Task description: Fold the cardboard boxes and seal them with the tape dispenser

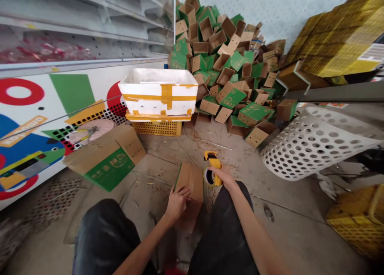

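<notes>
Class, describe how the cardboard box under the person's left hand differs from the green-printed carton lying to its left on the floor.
The cardboard box is smaller than the green-printed carton. It shows a plain brown face, the carton a green panel. The left hand touches the box, not the carton. Both are brown cardboard.
</notes>
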Demonstrator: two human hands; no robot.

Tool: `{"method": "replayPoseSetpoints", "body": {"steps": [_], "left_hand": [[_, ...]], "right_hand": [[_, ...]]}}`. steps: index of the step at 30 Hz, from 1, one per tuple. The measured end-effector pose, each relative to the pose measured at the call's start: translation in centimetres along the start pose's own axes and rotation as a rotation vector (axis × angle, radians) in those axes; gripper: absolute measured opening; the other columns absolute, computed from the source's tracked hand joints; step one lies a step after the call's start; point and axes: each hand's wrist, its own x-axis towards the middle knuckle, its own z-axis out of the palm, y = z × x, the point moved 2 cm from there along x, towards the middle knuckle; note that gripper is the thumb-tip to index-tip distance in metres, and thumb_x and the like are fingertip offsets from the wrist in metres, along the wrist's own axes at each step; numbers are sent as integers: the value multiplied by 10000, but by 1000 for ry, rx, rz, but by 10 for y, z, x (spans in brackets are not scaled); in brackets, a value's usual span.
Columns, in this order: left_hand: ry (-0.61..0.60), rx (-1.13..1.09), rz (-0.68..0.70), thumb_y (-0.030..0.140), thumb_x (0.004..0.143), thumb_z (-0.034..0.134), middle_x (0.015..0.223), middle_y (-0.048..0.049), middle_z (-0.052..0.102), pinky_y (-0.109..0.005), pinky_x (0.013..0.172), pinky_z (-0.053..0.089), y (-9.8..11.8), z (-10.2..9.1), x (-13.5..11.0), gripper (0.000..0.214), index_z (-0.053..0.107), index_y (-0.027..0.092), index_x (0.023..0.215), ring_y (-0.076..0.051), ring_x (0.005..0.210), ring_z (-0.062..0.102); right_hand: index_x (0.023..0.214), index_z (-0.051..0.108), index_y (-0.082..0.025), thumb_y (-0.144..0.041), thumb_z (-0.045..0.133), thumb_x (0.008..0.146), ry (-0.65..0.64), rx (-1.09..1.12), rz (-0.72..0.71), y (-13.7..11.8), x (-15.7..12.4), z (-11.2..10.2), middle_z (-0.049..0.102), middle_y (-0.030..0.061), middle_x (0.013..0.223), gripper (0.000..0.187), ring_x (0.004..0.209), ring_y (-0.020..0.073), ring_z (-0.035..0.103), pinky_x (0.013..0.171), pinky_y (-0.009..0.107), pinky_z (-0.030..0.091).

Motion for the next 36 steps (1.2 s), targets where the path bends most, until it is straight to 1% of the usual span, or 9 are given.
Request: {"method": "replayPoseSetpoints", "body": {"steps": [5, 9, 12, 16, 18, 22, 28, 32, 36], "left_hand": [[25, -102, 11, 258, 972, 596, 1378, -53, 665, -585, 1211, 283, -6, -15, 7, 357, 670, 332, 1313, -252, 1371, 534], [-55, -232, 85, 350, 889, 732, 1506, -86, 552, -458, 1187, 384, -27, -32, 10, 379, 715, 304, 1266, -255, 1405, 497], [-119, -230, 106, 362, 878, 745, 1554, -103, 486, -444, 1196, 382, -40, -36, 8, 409, 709, 305, 1281, -272, 1435, 461], [-13, -79, 38, 378, 919, 687, 1577, -138, 415, -489, 1176, 412, -39, -30, 1, 532, 581, 282, 1432, -314, 1471, 389], [49, -11, 34, 358, 962, 620, 1565, -126, 418, -509, 1160, 430, -33, -26, 0, 505, 543, 305, 1458, -325, 1487, 349], [104, 47, 58, 285, 1005, 521, 1514, -106, 466, -514, 1167, 424, -29, -29, 0, 416, 574, 319, 1417, -329, 1508, 300], [-98, 51, 72, 23, 879, 533, 1693, -53, 192, -447, 1065, 513, -39, -44, -7, 851, 274, 446, 1571, -296, 1430, 436], [-126, 43, 33, -4, 811, 567, 1713, -56, 122, -432, 1045, 522, -40, -48, -6, 914, 289, 440, 1560, -304, 1397, 476], [-143, -15, 46, -1, 785, 573, 1704, -47, 151, -441, 1084, 493, -41, -51, -3, 907, 325, 429, 1545, -292, 1395, 478]], "right_hand": [[963, 636, -166, -400, 785, 676, -60, -74, -39, -1, -15, -4, 639, -23, 667, 399, 512, 121, 558, 496, 240, 455], [925, 633, -166, -342, 775, 687, -58, -178, -51, 5, -18, 10, 639, -24, 656, 328, 557, 126, 581, 528, 230, 447], [903, 650, -168, -289, 794, 649, -54, -251, -59, 6, -16, 18, 654, -19, 679, 316, 586, 130, 589, 538, 227, 432], [893, 676, -166, -272, 811, 624, -93, -318, -81, 3, -15, 25, 671, -8, 690, 319, 616, 147, 612, 552, 231, 432], [896, 684, -163, -291, 810, 638, -101, -345, -90, 2, -14, 27, 682, 2, 706, 314, 636, 153, 624, 567, 234, 443], [900, 698, -160, -328, 824, 631, -104, -391, -112, 5, -10, 31, 703, 20, 761, 341, 675, 157, 632, 593, 236, 457], [949, 715, -166, -299, 816, 637, -109, -378, -121, 10, -4, 34, 711, 17, 764, 354, 694, 161, 649, 617, 238, 487], [947, 704, -167, -300, 818, 636, -108, -378, -115, 9, -3, 33, 708, 19, 749, 357, 687, 168, 652, 614, 246, 491], [925, 678, -163, -357, 811, 653, -117, -401, -105, 7, -4, 34, 704, 21, 750, 361, 661, 161, 637, 596, 249, 484]]}}
